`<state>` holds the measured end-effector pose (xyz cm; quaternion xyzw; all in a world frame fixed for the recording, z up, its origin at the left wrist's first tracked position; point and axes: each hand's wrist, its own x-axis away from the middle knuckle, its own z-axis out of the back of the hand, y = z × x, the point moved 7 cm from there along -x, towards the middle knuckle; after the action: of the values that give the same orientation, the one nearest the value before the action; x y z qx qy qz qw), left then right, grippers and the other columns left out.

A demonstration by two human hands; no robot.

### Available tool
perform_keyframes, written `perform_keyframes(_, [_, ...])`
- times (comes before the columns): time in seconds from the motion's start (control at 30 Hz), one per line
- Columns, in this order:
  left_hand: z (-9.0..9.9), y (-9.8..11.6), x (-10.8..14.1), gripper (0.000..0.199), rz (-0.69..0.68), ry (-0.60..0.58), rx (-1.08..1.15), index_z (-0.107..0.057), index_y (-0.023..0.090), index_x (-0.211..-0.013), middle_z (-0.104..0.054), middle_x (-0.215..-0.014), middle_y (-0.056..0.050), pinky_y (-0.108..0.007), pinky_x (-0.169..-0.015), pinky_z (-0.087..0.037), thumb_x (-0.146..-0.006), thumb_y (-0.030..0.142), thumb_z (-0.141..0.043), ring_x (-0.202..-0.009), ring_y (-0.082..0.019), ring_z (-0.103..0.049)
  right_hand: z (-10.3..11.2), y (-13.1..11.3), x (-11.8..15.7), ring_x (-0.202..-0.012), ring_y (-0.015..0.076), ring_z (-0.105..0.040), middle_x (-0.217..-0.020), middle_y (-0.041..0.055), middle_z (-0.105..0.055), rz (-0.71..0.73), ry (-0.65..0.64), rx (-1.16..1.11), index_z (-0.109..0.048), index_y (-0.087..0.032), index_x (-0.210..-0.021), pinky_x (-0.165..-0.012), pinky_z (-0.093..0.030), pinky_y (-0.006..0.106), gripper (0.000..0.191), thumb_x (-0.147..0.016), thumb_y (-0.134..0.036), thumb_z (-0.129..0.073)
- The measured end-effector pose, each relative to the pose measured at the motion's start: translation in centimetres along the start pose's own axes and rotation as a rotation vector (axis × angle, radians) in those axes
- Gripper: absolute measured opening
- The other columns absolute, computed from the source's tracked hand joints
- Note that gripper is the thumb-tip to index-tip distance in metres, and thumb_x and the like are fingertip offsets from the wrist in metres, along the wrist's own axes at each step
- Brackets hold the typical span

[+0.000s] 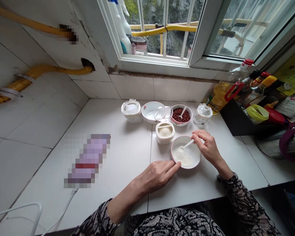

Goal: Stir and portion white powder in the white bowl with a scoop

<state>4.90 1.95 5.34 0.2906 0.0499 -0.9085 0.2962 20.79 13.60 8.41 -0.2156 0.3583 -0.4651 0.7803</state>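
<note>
Between my hands a white bowl [195, 154] with a pink rim stands on the counter, with white powder [184, 158] in it. My right hand [206, 144] pinches the handle of a small white spoon [188, 143], whose tip rests in the powder. The fingers of my left hand [159, 173] are closed on the near left rim of the bowl. Just behind the bowl sits an open white container [165, 139] of pale grains. Farther back, a bowl of red beans [179, 114] holds another small white spoon [182, 113].
A lidded white jar [131, 112], an empty bowl [149, 109] with a clear lid and a glass jar [203, 114] line the back. Right of them are an oil bottle [217, 95] and a black rack [232, 121] of bottles. A pixelated purple object [90, 157] and a white cable [66, 209] lie left.
</note>
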Motion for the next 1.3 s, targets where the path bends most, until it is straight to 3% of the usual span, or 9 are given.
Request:
perform_keyframes(0.13, [-0.2, -0.1, 0.2, 0.028, 0.008, -0.020, 0.006, -0.052, 0.008, -0.121, -0.059, -0.074, -0.002, -0.024, -0.051, -0.046, -0.099, 0.008, -0.034, -0.059, -0.013, -0.054, 0.1, 0.1, 0.1, -0.094, 0.0245, -0.068, -0.073, 0.0039, -0.071, -0.023, 0.008, -0.018, -0.066, -0.023, -0.071, -0.090, -0.045, 0.040, 0.027, -0.092, -0.033, -0.053])
perform_keyframes(0.3, [-0.4, -0.2, 0.3, 0.030, 0.015, -0.043, 0.013, -0.050, 0.008, -0.124, -0.060, -0.076, -0.003, -0.024, -0.052, -0.047, -0.099, 0.008, -0.034, -0.061, -0.013, -0.056, -0.1, 1.5, 0.1, -0.085, 0.0225, -0.067, -0.076, 0.0045, -0.069, -0.189, -0.010, -0.197, -0.068, -0.021, -0.068, -0.077, -0.050, 0.033, 0.036, -0.089, -0.048, -0.056])
perform_keyframes(0.5, [-0.4, -0.2, 0.3, 0.029, 0.015, -0.029, 0.017, -0.051, 0.008, -0.122, -0.060, -0.075, -0.003, -0.024, -0.051, -0.047, -0.098, 0.007, -0.034, -0.060, -0.013, -0.056, -0.5, 2.9, -0.7, -0.075, 0.0208, -0.065, -0.071, 0.0043, -0.069, -0.323, -0.049, -0.355, -0.066, -0.019, -0.064, -0.072, -0.050, 0.032, 0.047, -0.082, -0.062, -0.059])
perform_keyframes(0.6, [-0.3, -0.1, 0.3, 0.029, 0.016, -0.012, 0.015, -0.052, 0.008, -0.120, -0.059, -0.074, -0.002, -0.023, -0.049, -0.046, -0.098, 0.007, -0.034, -0.059, -0.012, -0.055, 0.2, 1.6, -2.1, -0.070, 0.0195, -0.062, -0.072, 0.0043, -0.069, -0.239, 0.027, -0.297, -0.065, -0.019, -0.064, -0.070, -0.048, 0.033, 0.045, -0.084, -0.059, -0.059])
perform_keyframes(0.7, [-0.2, -0.1, 0.2, 0.029, 0.010, 0.006, -0.001, -0.053, 0.008, -0.119, -0.058, -0.072, -0.002, -0.023, -0.049, -0.044, -0.097, 0.006, -0.034, -0.057, -0.013, -0.054, 1.1, -1.3, -3.8, -0.074, 0.0208, -0.063, -0.071, 0.0038, -0.066, -0.049, 0.126, -0.161, -0.062, -0.021, -0.065, -0.073, -0.048, 0.034, 0.040, -0.092, -0.049, -0.053])
perform_keyframes(0.83, [0.1, 0.0, 0.0, 0.029, 0.006, 0.014, -0.019, -0.053, 0.008, -0.117, -0.058, -0.072, -0.002, -0.024, -0.050, -0.045, -0.097, 0.005, -0.033, -0.059, -0.013, -0.054, 1.3, -5.7, -4.9, -0.086, 0.0223, -0.065, -0.080, 0.0045, -0.070, 0.262, 0.297, 0.087, -0.060, -0.023, -0.071, -0.092, -0.045, 0.042, 0.029, -0.096, -0.033, -0.048])
perform_keyframes(1.03, [0.2, 0.0, -0.2, 0.028, 0.004, 0.025, -0.025, -0.053, 0.008, -0.116, -0.057, -0.071, -0.001, -0.025, -0.048, -0.043, -0.098, 0.005, -0.032, -0.056, -0.013, -0.053, -1.0, -8.6, -4.2, -0.095, 0.0196, -0.067, -0.083, 0.0008, -0.072, 0.564, 0.243, 0.377, -0.059, -0.024, -0.075, -0.107, -0.033, 0.046, 0.023, -0.095, -0.022, -0.050])
perform_keyframes(1.17, [-0.2, 0.0, 0.0, 0.029, 0.011, -0.011, -0.027, -0.053, 0.008, -0.118, -0.057, -0.071, -0.002, -0.024, -0.048, -0.044, -0.098, 0.007, -0.032, -0.057, -0.013, -0.053, 0.0, -8.4, -3.8, -0.093, 0.0195, -0.068, -0.082, 0.0002, -0.073, 0.564, 0.334, 0.349, -0.060, -0.024, -0.077, -0.106, -0.036, 0.046, 0.020, -0.095, -0.020, -0.051])
perform_keyframes(1.3, [-0.4, -0.1, 0.1, 0.030, 0.028, -0.041, -0.024, -0.054, 0.009, -0.118, -0.058, -0.072, -0.002, -0.024, -0.049, -0.046, -0.097, 0.006, -0.032, -0.058, -0.013, -0.054, 0.9, -6.4, -4.1, -0.087, 0.0204, -0.069, -0.080, 0.0021, -0.072, 0.410, 0.352, 0.166, -0.060, -0.022, -0.074, -0.099, -0.042, 0.045, 0.024, -0.096, -0.025, -0.051])
